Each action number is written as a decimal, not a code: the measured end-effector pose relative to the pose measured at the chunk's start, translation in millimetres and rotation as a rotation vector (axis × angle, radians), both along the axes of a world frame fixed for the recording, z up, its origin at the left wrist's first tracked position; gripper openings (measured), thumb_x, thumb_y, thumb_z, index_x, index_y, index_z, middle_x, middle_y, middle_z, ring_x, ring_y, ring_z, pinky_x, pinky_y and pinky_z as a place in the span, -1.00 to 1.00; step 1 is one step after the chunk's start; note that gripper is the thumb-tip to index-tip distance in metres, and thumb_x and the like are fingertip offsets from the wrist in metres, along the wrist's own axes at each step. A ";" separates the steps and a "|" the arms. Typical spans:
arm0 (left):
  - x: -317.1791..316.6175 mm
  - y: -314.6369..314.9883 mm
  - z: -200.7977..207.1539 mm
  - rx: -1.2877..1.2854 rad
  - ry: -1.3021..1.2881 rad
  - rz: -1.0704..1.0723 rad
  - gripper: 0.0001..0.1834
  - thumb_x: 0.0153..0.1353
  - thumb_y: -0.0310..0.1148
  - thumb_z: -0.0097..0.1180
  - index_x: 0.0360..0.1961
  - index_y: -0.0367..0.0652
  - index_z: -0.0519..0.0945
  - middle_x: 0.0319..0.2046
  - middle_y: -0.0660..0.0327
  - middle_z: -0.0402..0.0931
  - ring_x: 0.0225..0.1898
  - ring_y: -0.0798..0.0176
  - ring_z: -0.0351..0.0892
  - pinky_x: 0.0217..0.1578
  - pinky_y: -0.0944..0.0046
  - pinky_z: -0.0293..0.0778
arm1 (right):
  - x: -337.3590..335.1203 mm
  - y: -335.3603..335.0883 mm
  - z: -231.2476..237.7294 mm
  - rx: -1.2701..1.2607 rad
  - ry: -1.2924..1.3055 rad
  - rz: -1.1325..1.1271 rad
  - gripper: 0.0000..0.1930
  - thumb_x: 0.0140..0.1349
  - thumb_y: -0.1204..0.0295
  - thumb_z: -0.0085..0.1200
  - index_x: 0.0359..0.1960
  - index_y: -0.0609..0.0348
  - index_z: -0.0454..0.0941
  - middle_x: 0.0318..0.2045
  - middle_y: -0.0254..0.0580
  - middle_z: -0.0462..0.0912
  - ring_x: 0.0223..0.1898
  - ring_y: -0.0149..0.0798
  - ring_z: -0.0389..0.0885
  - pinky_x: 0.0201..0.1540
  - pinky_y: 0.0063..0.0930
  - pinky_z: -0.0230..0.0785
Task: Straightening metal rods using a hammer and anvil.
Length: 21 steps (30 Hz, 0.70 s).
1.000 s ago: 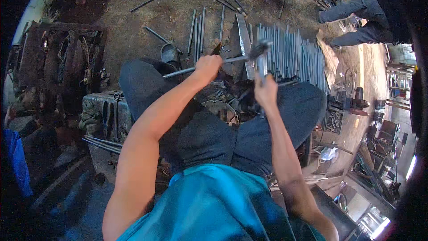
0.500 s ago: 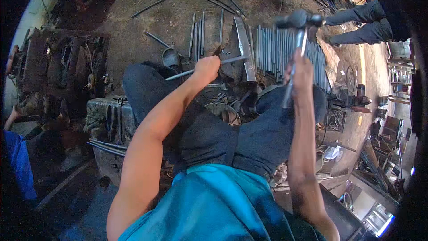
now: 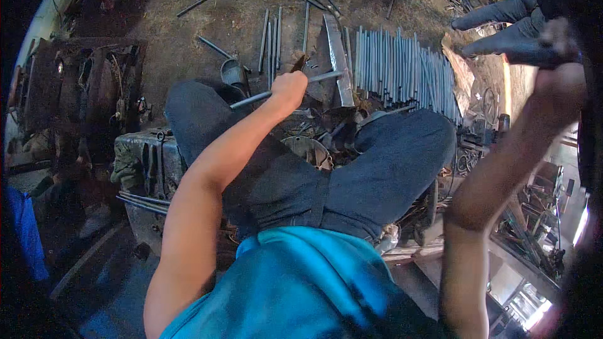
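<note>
My left hand [image 3: 289,87] grips a thin grey metal rod [image 3: 325,77] that lies across a steel block between my knees. The rod's near end runs back toward my left thigh. My right hand [image 3: 559,85] is raised high at the right rim, closed around the handle of a hammer [image 3: 541,55]; the hammer's head is blurred and partly lost in the dark rim. I sit in dark jeans and a blue shirt.
A row of several grey rods [image 3: 402,69] lies on the dirt floor ahead, beside a flat steel bar [image 3: 337,56]. More loose rods [image 3: 271,37] lie to its left. A metal box [image 3: 147,163] stands by my left leg. Another person's legs [image 3: 502,19] show at the top right.
My right hand has swung the hammer up from the rod's tip to the far right rim. My left hand has kept the rod in place.
</note>
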<state>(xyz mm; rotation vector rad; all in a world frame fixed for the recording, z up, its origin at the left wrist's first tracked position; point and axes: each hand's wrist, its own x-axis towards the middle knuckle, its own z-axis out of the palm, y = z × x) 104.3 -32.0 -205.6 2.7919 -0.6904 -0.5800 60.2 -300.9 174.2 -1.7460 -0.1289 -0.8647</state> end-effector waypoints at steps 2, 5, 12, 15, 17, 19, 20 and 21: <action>0.0 0.6 -2.2 -0.022 -0.020 -0.017 -0.88 0.07 -0.53 0.12 -0.35 -0.29 0.63 -0.32 -0.09 0.65 -0.24 -0.12 0.68 -0.24 0.00 0.60 | -17.1 59.6 -96.3 0.183 0.089 -0.315 -0.59 0.43 0.09 -0.24 -0.42 0.18 0.39 -0.65 -0.20 0.44 -0.60 -0.37 0.41 -0.55 -0.44 0.29; 2.0 5.3 -6.4 -0.039 -0.041 -0.024 -0.88 0.08 -0.52 0.08 -0.35 -0.31 0.60 -0.35 -0.10 0.64 -0.27 -0.14 0.68 -0.26 -0.03 0.59 | -54.2 98.9 -254.6 -0.455 0.717 -0.467 -0.73 0.30 0.33 0.05 -0.27 0.38 0.43 -0.62 0.03 0.50 -0.61 0.04 0.52 -0.41 -0.14 0.44; 1.3 7.0 -0.6 -0.070 -0.021 -0.022 -0.78 0.09 -0.38 0.13 -0.30 -0.33 0.52 -0.29 -0.14 0.61 -0.25 -0.14 0.66 -0.24 -0.06 0.57 | -114.8 58.4 -367.1 0.458 1.111 -0.266 -0.64 0.36 0.06 -0.02 -0.45 0.03 0.29 -0.74 -0.45 0.25 -0.79 -0.48 0.26 -0.78 -0.51 0.14; -0.5 -0.8 1.1 -0.097 -0.026 -0.057 -0.69 0.22 -0.23 0.06 -0.26 -0.33 0.49 -0.35 -0.11 0.62 -0.29 -0.16 0.65 -0.25 -0.08 0.56 | -109.4 62.5 -342.7 0.544 1.159 -0.251 -0.64 0.37 0.12 -0.02 -0.42 0.14 0.30 -0.74 -0.36 0.33 -0.79 -0.45 0.33 -0.77 -0.49 0.21; -0.5 -1.5 1.2 -0.088 0.001 -0.047 -0.69 0.26 -0.22 0.02 -0.27 -0.32 0.50 -0.36 -0.10 0.63 -0.28 -0.16 0.66 -0.24 -0.08 0.55 | -99.2 66.9 -320.4 0.530 1.055 -0.208 -0.63 0.37 0.11 -0.02 -0.46 0.13 0.29 -0.73 -0.36 0.34 -0.79 -0.46 0.33 -0.77 -0.50 0.22; -0.4 1.1 1.0 -0.157 0.050 -0.080 -0.57 0.34 -0.05 -0.09 -0.17 -0.29 0.42 -0.39 -0.15 0.60 -0.32 -0.27 0.61 -0.27 -0.16 0.52 | -86.0 59.3 -291.7 0.507 0.988 -0.136 -0.62 0.37 0.10 -0.02 -0.47 0.12 0.30 -0.71 -0.37 0.36 -0.78 -0.49 0.33 -0.77 -0.54 0.22; -1.0 3.4 0.8 -0.180 0.055 -0.095 -0.57 0.34 -0.05 -0.09 -0.17 -0.29 0.42 -0.39 -0.15 0.60 -0.32 -0.27 0.61 -0.27 -0.16 0.52 | -79.0 54.2 -272.6 0.476 0.954 -0.188 -0.61 0.37 0.09 -0.03 -0.46 0.13 0.31 -0.71 -0.37 0.36 -0.77 -0.49 0.34 -0.78 -0.55 0.21; -1.5 4.9 0.8 -0.191 0.052 -0.104 -0.57 0.36 -0.06 -0.11 -0.18 -0.29 0.44 -0.40 -0.16 0.59 -0.32 -0.29 0.60 -0.26 -0.18 0.50 | -69.9 47.5 -248.8 0.420 0.927 -0.168 -0.61 0.37 0.08 -0.02 -0.45 0.13 0.32 -0.70 -0.39 0.37 -0.77 -0.50 0.34 -0.78 -0.57 0.21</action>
